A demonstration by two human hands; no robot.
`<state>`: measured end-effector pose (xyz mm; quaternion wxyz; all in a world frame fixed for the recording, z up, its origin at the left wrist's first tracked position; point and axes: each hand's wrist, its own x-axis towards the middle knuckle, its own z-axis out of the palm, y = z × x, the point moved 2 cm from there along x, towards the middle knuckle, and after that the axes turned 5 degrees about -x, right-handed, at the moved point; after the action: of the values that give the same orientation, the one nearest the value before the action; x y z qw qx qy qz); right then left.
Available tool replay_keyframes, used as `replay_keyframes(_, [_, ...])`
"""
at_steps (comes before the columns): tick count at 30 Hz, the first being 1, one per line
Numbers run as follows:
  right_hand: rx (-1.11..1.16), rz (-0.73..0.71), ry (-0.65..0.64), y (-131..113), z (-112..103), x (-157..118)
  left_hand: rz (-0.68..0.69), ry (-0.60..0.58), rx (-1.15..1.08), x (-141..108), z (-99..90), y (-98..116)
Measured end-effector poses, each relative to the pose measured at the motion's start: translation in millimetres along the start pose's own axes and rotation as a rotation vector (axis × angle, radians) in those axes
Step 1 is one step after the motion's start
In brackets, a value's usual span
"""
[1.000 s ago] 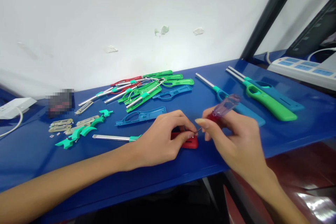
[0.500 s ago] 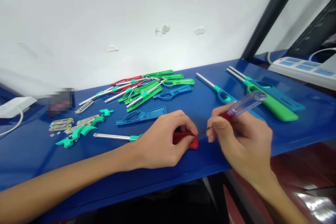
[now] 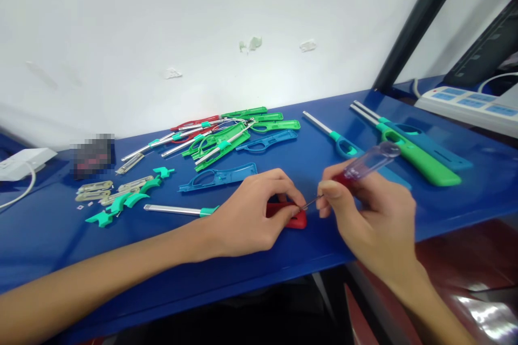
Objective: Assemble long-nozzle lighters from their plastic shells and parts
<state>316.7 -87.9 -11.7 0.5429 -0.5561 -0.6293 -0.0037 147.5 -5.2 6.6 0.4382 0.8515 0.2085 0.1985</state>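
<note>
A red gas lighter point(image 3: 298, 220) with a silver tube and teal collar lies on the blue table, pointing left. My left hand point(image 3: 251, 215) is closed around its handle and covers most of it. In my right hand point(image 3: 366, 202) is a screwdriver point(image 3: 364, 166) with a clear and red handle. Its thin shaft slants down to the left, with the tip at the lighter's handle beside my left fingertips. Exactly what the tip touches is hidden. A blue half shell point(image 3: 218, 177) lies just behind my left hand.
Opened lighter shells and tubes point(image 3: 226, 140) are heaped by the wall. Teal triggers point(image 3: 119, 203) and clear fuel tanks point(image 3: 95, 191) lie at left. Whole lighters point(image 3: 421, 159) rest at right, near a power strip point(image 3: 469, 105). The table's front edge point(image 3: 259, 291) runs below my hands.
My right hand and the screwdriver have shifted slightly left, toward the red lighter. My left hand stays in place on the lighter.
</note>
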Motion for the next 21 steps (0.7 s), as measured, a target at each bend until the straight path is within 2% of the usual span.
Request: replay_keyframes(21, [-0.017, -0.059, -0.005, -3.9, -1.0, 0.6, 0.062, 0.022, -0.006, -1.1, 0.4, 0.4])
